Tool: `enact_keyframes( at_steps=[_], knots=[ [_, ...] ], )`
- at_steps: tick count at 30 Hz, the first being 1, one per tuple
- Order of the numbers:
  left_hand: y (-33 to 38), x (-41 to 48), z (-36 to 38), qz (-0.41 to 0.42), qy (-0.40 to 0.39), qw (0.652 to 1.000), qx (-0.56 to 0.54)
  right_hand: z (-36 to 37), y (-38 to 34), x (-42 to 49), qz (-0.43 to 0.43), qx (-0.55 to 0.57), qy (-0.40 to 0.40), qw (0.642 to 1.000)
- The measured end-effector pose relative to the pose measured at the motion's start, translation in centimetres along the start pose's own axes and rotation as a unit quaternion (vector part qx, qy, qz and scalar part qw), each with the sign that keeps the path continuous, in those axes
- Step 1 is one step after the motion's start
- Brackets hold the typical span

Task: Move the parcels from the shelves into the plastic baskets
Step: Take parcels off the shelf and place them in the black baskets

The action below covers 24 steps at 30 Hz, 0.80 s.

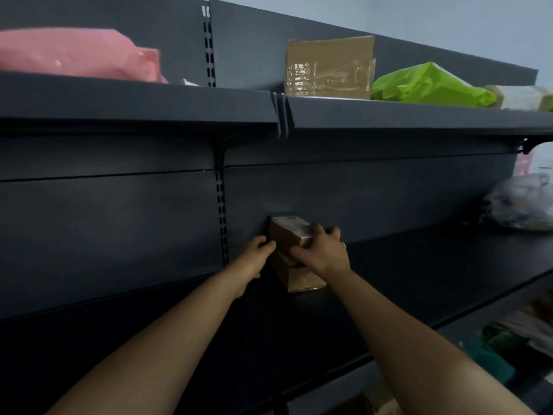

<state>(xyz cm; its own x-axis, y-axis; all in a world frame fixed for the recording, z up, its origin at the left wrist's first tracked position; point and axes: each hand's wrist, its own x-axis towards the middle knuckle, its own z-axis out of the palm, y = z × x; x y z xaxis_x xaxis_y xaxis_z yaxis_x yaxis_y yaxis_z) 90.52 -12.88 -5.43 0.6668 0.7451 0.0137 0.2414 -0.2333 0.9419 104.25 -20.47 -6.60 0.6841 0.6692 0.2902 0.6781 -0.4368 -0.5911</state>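
Hands both on a small stack of cardboard boxes point(294, 259) at centre frame, pushed against the back panel of the middle shelf point(419, 259). Right hand point(321, 250) is curled over the top box point(291, 230), fingers wrapped on its right end. Left hand point(256, 257) is half-closed against the stack's left side, thumb touching the cardboard; a firm grip there isn't clear. Lower box point(300, 280) sits under the top one, long axis running toward the camera and slightly right, near end free.

Stack lies straight ahead of both arms, at full reach. Right hand looks nearer to control of it. My read: lift comes straight back toward the body, both hands clamping the sides.

Surface is dark matte metal shelving, bare around the stack. Upper shelf carries a pink bag point(77, 55) at upper left, a taped carton point(329, 67) and a green bag point(431, 85) at upper right. Clear plastic bundle point(520, 205) at right edge. No baskets in view.
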Motion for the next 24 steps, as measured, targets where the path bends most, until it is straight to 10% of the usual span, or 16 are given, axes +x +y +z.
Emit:
enact_keyframes(
  at_steps=[9, 13, 16, 24],
  knots=[
    [0.0, 0.2, -1.1, -0.007, 0.07, 0.96, -0.27, 0.2, -1.2, -2.3, -0.216, 0.094, -0.069, 0.969],
    [-1.6, -0.7, -4.1, 0.008, 0.087, 0.964, -0.25, 0.3, -1.4, -1.7, -0.092, -0.02, 0.034, 0.995],
    [-2.9, -2.0, -5.7, 0.016, 0.081, 0.971, -0.223, 1.6, -1.4, -1.4, 0.061, -0.069, -0.071, 0.993],
    [-5.8, -4.5, -7.3, -0.022, 0.073, 0.981, -0.18, 4.2, -1.7, -2.9, 0.054, -0.084, -0.077, 0.992]
  ],
)
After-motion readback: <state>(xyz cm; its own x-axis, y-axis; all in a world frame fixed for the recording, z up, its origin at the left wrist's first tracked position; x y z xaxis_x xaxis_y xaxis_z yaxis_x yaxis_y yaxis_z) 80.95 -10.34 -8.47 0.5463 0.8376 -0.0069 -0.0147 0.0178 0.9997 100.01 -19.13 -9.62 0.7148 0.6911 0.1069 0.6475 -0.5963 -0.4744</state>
